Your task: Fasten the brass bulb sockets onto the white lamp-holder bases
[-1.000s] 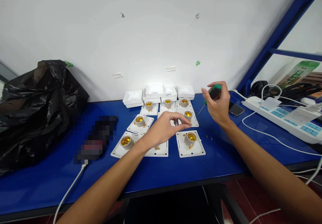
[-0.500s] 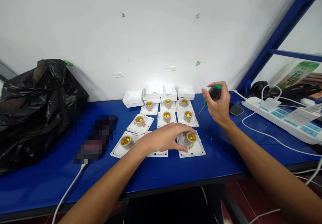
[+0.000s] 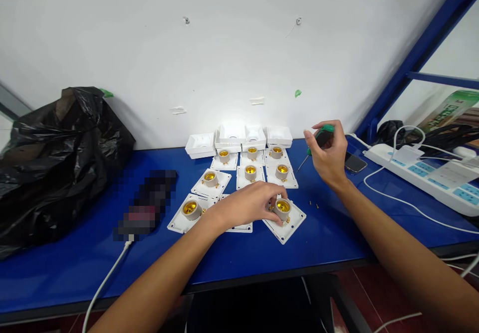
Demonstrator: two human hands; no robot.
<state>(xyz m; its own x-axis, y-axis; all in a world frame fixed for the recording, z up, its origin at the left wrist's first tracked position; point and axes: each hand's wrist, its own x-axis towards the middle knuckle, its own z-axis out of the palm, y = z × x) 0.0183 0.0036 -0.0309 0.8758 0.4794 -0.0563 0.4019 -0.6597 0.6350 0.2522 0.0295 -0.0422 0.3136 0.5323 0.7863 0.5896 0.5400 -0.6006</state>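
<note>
My left hand (image 3: 258, 201) grips a lamp holder (image 3: 283, 208), a grey ring with a gold threaded inside, mounted on a square white base plate (image 3: 292, 226). The plate lies turned at an angle on the table. In my right hand (image 3: 331, 153) is a screwdriver (image 3: 325, 134) with a green and black handle, its thin shaft pointing down to the left, above the table. Two small screws (image 3: 313, 205) lie right of the held lamp holder. Several more lamp holders on white plates (image 3: 211, 181) stand in rows behind and to the left; one is partly hidden under my left hand.
White box-shaped covers (image 3: 232, 134) are stacked against the wall. A black plastic bag (image 3: 63, 168) and a blurred-out dark object (image 3: 149, 203) with a white cable are at left. A phone (image 3: 355, 163) and a white power strip (image 3: 422, 173) with cables lie at right on the blue table (image 3: 232, 263).
My left hand has closed on the lamp holder and turned its plate from square-on to diagonal. My right hand still holds the screwdriver in much the same place.
</note>
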